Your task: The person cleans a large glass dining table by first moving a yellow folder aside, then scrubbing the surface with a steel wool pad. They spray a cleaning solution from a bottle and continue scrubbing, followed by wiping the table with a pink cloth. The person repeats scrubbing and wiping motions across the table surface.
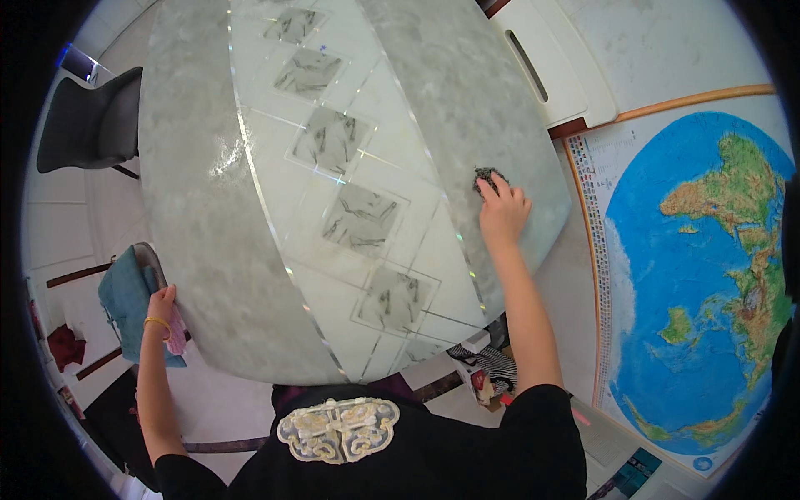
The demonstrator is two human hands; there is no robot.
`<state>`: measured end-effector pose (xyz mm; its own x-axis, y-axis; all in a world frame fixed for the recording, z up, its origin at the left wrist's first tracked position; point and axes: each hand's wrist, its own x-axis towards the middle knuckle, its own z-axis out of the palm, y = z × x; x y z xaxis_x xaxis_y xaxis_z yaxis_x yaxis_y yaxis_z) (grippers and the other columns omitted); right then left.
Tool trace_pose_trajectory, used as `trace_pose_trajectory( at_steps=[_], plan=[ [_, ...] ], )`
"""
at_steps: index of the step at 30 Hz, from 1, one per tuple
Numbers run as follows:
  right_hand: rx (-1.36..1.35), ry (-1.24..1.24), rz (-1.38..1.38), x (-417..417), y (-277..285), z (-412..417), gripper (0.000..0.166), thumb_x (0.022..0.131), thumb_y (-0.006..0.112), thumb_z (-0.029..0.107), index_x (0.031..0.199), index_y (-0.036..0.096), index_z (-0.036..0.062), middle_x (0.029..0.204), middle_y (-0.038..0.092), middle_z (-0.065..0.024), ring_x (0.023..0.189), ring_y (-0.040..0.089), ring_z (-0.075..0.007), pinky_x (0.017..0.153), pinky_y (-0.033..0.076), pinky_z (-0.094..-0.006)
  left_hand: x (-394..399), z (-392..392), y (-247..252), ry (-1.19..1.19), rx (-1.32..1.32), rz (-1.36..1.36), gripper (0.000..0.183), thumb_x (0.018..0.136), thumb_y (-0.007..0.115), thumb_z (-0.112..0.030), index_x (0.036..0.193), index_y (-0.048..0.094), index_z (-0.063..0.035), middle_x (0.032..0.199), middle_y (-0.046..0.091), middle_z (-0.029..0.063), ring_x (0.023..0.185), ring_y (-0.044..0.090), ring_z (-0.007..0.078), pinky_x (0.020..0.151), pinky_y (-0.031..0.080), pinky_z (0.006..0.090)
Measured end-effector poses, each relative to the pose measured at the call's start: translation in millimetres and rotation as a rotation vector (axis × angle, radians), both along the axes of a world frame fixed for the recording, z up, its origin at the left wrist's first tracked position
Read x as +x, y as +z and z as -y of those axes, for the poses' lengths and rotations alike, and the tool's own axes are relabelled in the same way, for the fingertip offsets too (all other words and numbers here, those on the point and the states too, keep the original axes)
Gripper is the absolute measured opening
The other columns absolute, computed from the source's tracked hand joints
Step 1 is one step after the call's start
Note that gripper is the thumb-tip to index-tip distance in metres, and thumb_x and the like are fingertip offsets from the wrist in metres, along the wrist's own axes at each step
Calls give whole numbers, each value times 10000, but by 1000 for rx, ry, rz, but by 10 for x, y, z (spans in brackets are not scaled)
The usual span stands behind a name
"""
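Observation:
My right hand (505, 203) presses a dark, curly scouring pad (489, 180) onto the grey marbled right side of a large table (425, 56). The fingers curl over the pad, hiding part of it. My left hand (162, 303), with a yellow bangle at the wrist, is at the table's left edge, its fingertips against the rim. A pink cloth (177, 332) hangs beneath that hand; whether the fingers grip it cannot be told. Light glints off a shiny patch on the table's left half.
A chair draped with teal cloth (125, 300) stands beside my left hand. Farther up on the left is a dark grey chair (94, 122). On the right are a white plastic panel (556, 62) and a framed relief world map (662, 281). A box with striped cloth (494, 369) lies below the table's near edge.

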<state>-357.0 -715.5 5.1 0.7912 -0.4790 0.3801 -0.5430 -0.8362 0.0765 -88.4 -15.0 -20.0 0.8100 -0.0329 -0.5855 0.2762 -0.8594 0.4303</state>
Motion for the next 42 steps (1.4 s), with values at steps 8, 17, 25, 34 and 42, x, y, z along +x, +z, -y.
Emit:
trace_pose_trajectory(
  at_steps=[8, 17, 25, 34, 42],
  plan=[
    [-35, -21, -26, -193, 75, -141, 266, 747, 631, 116, 938, 707, 284, 1123, 633, 85, 847, 528, -203, 751, 372, -358, -15, 80, 77, 52, -81, 12, 426, 957, 539, -352, 1015, 661, 52, 851, 631, 6, 792, 543, 94, 746, 447, 277],
    [-45, -167, 20, -207, 202, 312, 285, 761, 651, 115, 991, 705, 276, 1163, 623, 80, 907, 549, -199, 770, 390, -374, 33, 9, 43, -4, 9, -20, 438, 961, 538, -345, 1082, 643, 62, 919, 651, 26, 820, 548, 110, 778, 448, 264],
    [45, -255, -147, -586, 165, 386, 290, 782, 634, 118, 1017, 703, 272, 1158, 625, 58, 956, 558, -219, 796, 416, -388, 38, -47, -57, 122, -165, -80, 448, 969, 516, -349, 1098, 636, 63, 969, 657, 41, 857, 566, 121, 809, 455, 266],
    [284, 194, -66, -651, 243, -497, 189, 802, 609, 140, 944, 715, 203, 1099, 651, -35, 923, 581, -275, 847, 441, -404, 88, -92, -57, 122, -177, -114, 433, 970, 519, -349, 1085, 640, 51, 940, 651, 13, 820, 544, 99, 768, 447, 255],
    [286, -324, 318, -392, 143, 937, 178, 870, 569, 179, 954, 709, 110, 1005, 677, -96, 843, 618, -288, 744, 471, -406, 68, -218, -177, 81, -122, -36, 440, 969, 520, -351, 1045, 651, 62, 892, 638, 15, 814, 529, 101, 772, 444, 260]
  ],
)
